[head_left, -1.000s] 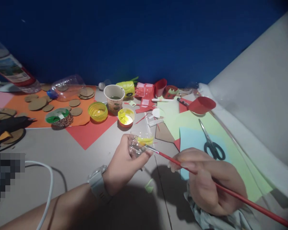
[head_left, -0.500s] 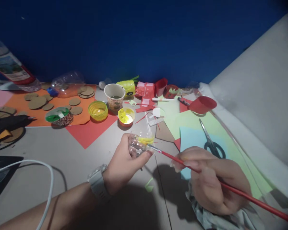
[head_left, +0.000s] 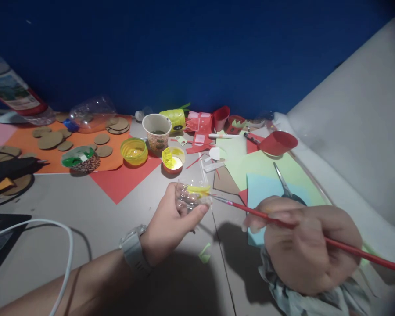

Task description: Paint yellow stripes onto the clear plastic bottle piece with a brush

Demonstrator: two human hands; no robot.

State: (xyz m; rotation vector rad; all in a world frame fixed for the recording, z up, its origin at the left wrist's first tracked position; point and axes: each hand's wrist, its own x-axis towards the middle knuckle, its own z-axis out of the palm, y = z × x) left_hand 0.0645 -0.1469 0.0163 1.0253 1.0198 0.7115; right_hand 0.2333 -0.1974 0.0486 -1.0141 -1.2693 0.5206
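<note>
My left hand (head_left: 171, 224), with a watch (head_left: 134, 248) on its wrist, is closed around a small clear plastic cup-like piece (head_left: 194, 197). Yellow paint streaks run across that piece. A red-handled paintbrush (head_left: 246, 210) is pinched in my right hand (head_left: 306, 241). Its tip is at the right edge of the clear piece; whether they touch I cannot tell. Behind my left hand stands a small cup of yellow paint (head_left: 173, 159). A yellow-painted clear bowl (head_left: 134, 152) and a paper cup with dark liquid (head_left: 156, 131) are close to it.
Scissors (head_left: 285, 182) lie on blue and green paper beyond my right hand. A green-painted cup bottom (head_left: 80, 159) and cardboard discs (head_left: 51, 140) are on orange paper at left. A glue gun (head_left: 16, 166) and a white cable (head_left: 69, 245) lie nearer. A blue wall (head_left: 197, 52) rises behind.
My right hand has moved right, drawing the brush tip from the yellow streak to the edge of the clear piece. The yellow streak looks longer. My left hand is nearly still.
</note>
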